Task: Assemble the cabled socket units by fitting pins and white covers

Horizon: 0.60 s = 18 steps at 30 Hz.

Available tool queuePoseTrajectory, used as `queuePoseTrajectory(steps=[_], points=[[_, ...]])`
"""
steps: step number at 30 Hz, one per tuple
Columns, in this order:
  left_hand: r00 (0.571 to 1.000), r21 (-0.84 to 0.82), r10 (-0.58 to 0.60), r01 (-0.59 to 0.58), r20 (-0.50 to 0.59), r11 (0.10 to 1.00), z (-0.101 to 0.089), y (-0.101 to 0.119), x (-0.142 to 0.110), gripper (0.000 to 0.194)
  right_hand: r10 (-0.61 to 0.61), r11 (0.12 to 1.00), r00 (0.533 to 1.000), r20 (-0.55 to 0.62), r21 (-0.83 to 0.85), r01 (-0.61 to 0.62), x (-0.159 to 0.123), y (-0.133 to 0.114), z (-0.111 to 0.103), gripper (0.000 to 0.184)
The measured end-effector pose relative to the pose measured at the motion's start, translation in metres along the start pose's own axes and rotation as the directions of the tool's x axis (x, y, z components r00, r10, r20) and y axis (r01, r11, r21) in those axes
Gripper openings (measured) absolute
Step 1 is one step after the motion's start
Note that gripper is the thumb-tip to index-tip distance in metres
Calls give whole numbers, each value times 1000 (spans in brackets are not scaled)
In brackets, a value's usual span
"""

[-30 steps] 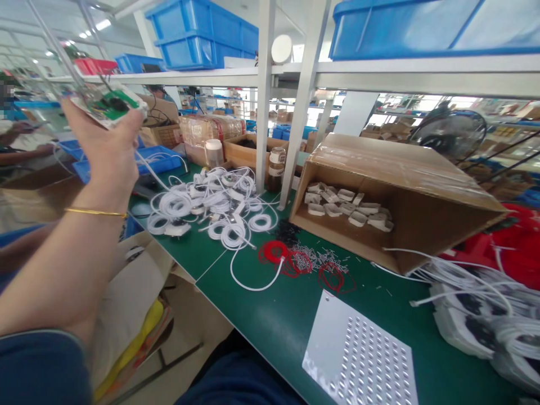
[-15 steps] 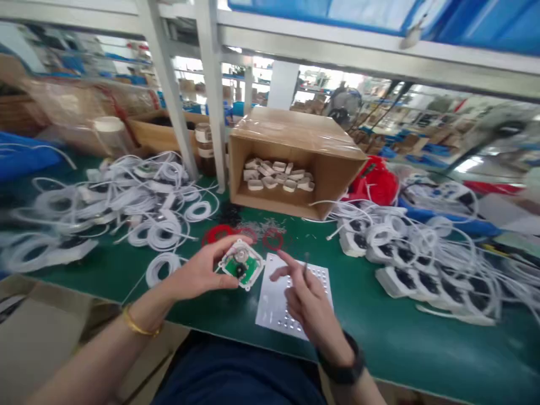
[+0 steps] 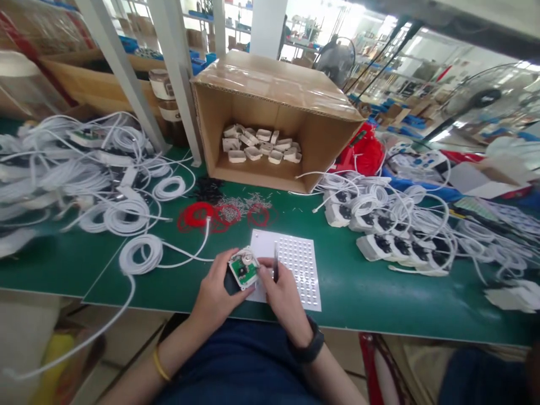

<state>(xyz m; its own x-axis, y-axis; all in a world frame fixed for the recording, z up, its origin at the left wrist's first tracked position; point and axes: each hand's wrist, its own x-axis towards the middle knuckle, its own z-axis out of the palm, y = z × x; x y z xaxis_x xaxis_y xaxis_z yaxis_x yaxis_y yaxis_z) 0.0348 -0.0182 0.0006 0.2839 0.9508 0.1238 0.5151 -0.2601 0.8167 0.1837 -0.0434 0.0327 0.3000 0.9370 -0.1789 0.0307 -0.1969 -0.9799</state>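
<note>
My left hand (image 3: 216,293) grips a small white unit with a green circuit board (image 3: 243,269) at the near edge of the green bench. A white cable (image 3: 185,256) trails from it to the left. My right hand (image 3: 282,292) is closed on a thin dark tool (image 3: 275,264) held upright, its fingers touching the unit's right side. Both hands hover over the lower left corner of a white dotted plate (image 3: 297,264).
An open cardboard box (image 3: 274,90) holding small white parts lies on its side behind. Red wire loops (image 3: 198,215) and loose pins lie before it. Coiled white cables (image 3: 126,216) lie at the left, finished white units with cables (image 3: 392,247) at the right. Shelf posts (image 3: 179,79) stand behind.
The view swung from the left to the bench front. My left hand brought the unit down from high at the left to the plate, and my right hand came in against it.
</note>
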Motion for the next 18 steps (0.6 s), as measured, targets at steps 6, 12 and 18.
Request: queuePoseTrajectory(steps=[6, 12, 18], points=[[990, 60, 121, -125, 65, 990, 4, 0, 8, 56, -368, 716, 924, 106, -601, 354, 7, -17, 8, 20], [991, 61, 124, -127, 48, 990, 6, 2, 6, 57, -440, 716, 898, 26, -594, 368, 19, -2, 12, 14], [965, 115, 242, -253, 104, 961, 7, -2, 5, 60, -307, 822, 946, -105, -530, 208, 25, 0, 7, 10]])
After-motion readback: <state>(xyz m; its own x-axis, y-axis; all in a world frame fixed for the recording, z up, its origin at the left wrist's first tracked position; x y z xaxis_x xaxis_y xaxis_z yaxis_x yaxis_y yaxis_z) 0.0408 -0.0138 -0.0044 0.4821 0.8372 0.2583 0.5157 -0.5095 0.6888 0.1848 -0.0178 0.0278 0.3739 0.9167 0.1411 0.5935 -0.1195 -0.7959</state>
